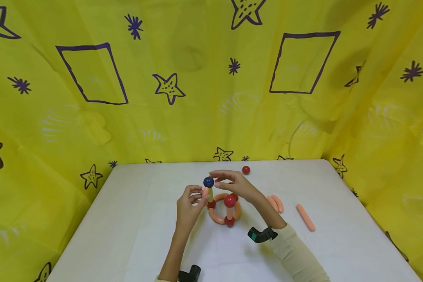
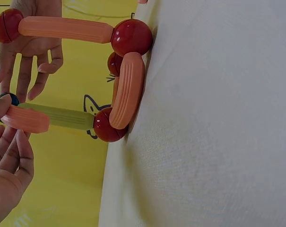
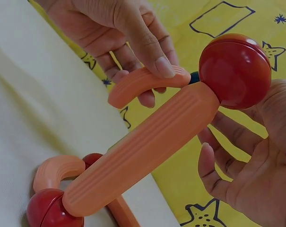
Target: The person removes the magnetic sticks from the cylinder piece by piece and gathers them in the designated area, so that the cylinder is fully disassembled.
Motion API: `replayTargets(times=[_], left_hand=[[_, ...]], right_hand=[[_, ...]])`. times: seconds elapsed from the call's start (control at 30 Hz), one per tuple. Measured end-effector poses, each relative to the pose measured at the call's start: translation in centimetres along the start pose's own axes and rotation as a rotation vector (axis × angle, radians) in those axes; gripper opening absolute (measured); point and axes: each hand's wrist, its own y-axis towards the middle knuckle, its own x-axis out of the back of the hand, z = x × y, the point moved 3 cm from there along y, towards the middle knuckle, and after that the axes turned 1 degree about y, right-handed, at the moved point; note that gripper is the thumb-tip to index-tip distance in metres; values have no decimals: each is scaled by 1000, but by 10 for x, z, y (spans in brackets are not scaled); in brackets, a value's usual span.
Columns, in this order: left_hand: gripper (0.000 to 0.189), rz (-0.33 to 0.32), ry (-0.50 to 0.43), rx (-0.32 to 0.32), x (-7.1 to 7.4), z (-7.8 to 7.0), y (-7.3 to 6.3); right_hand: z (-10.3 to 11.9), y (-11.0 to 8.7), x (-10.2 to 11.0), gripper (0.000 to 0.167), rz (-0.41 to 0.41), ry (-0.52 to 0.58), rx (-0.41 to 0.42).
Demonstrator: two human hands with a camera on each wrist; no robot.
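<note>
The curved rod (image 1: 205, 192) was in the lower middle of the head view, pinched near one end between the thumb and fingers of the left hand (image 1: 187, 205), just beside the blue ball (image 1: 208, 182) atop the upright green rod (image 1: 210, 194). The right hand (image 1: 241, 186) had its fingers loosely apart near that ball; whether it touched could not be told. The curved rod looked like light, stiff plastic, unlikely to break; its lengthwise grooves, clear in the right wrist view, probably gave some grip. Its middle seemed the best hold, leaving both ends free. The glossy ball was likely slippery, better steadied from two sides.
</note>
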Motion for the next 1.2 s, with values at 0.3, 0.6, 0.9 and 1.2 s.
replayTargets(times=[0.3, 0.6, 0.9, 1.2], left_hand=[[27, 8, -37, 47, -1, 8, 0], [27, 28, -20, 33, 1, 10, -5], [27, 13, 14, 71, -3, 9, -1], [25, 11, 28, 12, -2, 6, -2]], right_hand=[[1, 4, -3, 35, -1, -21, -6], [1, 5, -11, 35, -6, -36, -46], [2, 5, -8, 36, -11, -68, -24], [4, 5, -7, 34, -19, -72, -23]])
